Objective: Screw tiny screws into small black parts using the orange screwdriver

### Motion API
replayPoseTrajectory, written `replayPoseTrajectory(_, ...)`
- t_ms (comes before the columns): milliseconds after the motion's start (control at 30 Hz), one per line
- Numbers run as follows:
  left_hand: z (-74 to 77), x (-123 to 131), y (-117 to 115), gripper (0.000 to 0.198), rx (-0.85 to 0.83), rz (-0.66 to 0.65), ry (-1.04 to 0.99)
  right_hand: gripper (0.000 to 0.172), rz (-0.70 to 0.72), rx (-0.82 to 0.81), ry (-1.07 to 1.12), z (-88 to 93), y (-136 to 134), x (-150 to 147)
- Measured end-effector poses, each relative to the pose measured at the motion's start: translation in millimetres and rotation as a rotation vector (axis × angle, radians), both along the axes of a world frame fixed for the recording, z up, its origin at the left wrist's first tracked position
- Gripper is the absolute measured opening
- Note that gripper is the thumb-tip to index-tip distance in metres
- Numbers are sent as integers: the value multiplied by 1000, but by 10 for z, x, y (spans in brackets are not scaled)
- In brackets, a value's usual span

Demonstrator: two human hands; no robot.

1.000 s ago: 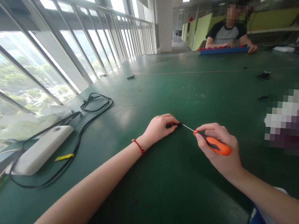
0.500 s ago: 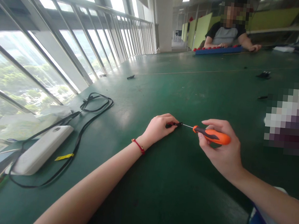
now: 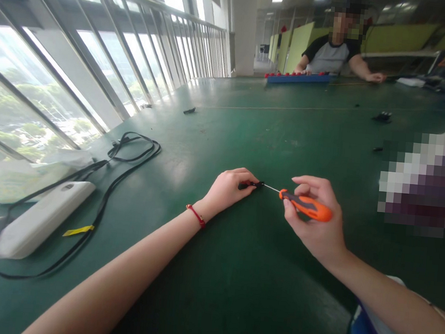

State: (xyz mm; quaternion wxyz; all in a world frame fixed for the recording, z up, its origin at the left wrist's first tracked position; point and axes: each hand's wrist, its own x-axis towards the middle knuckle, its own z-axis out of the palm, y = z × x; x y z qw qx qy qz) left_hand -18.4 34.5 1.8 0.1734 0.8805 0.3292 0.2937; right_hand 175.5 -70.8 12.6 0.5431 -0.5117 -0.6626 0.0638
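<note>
My left hand [image 3: 230, 188] pinches a small black part [image 3: 259, 184] between thumb and fingers, low over the green table [image 3: 212, 280]. Most of that part is hidden by the fingers, so its kind does not show. In my right hand [image 3: 321, 222] is a screwdriver [image 3: 308, 205] with an orange and dark grey handle. Its thin metal shaft points left, and the tip meets the right end of the black part. The thumb and some fingers close on the handle while the index finger is raised off it.
At left lie a white power strip [image 3: 42, 219] and its looped black cable [image 3: 104, 203]. Small black pieces [image 3: 382, 116] sit farther back. Across the table, a person [image 3: 329, 54] is behind a blue tray [image 3: 298, 79] with red items. A metal railing [image 3: 101, 37] runs along the left.
The whole view has shifted slightly, so table things appear farther left. The blue tray has moved left in front of the other person. Both my hands keep their grips.
</note>
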Motion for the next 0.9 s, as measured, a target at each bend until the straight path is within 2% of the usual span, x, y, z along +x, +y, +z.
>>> replayPoseTrajectory(67,-12,0,5,17,6,0,-2,30,6,-13,-31,27,-11,-9)
replayPoseTrajectory(200,-6,2,2,17,23,3,-3,6,10,-5,-110,70,-39,-30)
replayPoseTrajectory(267,4,1,-2,17,29,4,3,9,5,1,-80,55,-37,-27)
replayPoseTrajectory(400,11,-4,-4,17,28,-1,3,31,-12,23,-14,26,-19,-10)
replayPoseTrajectory(467,7,-7,-3,17,27,-4,0,29,4,14,-57,44,-22,-15)
replayPoseTrajectory(600,6,-7,-3,17,23,-8,-1,6,16,21,-126,79,-39,-33)
replayPoseTrajectory(667,10,-6,-4,17,21,-8,-2,10,-3,49,-83,63,-38,-32)
replayPoseTrajectory(800,13,-6,-7,17,20,-13,-1,32,-44,82,-21,32,-15,-30)
replayPoseTrajectory(833,11,-7,-8,17,21,-16,-3,33,-40,78,-41,38,-11,-37)
replayPoseTrajectory(900,6,-9,-9,18,21,-20,-11,22,-26,73,-110,63,-6,-61)
